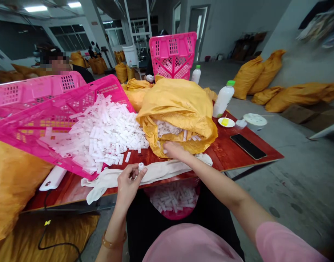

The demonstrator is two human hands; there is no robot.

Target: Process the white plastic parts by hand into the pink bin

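Note:
My left hand pinches a small white plastic tube between thumb and fingers, just above a white cloth lying at the table's front edge. My right hand reaches into the mouth of a yellow sack, its fingertips among the white tubes there; whether it grips any is hidden. A tilted pink crate at left spills a heap of the same white tubes onto the red table.
A pink bowl of tubes sits on my lap below the table edge. A phone, small dish, white lid and two bottles stand at right. Another person sits behind the crates. Yellow sacks line the floor.

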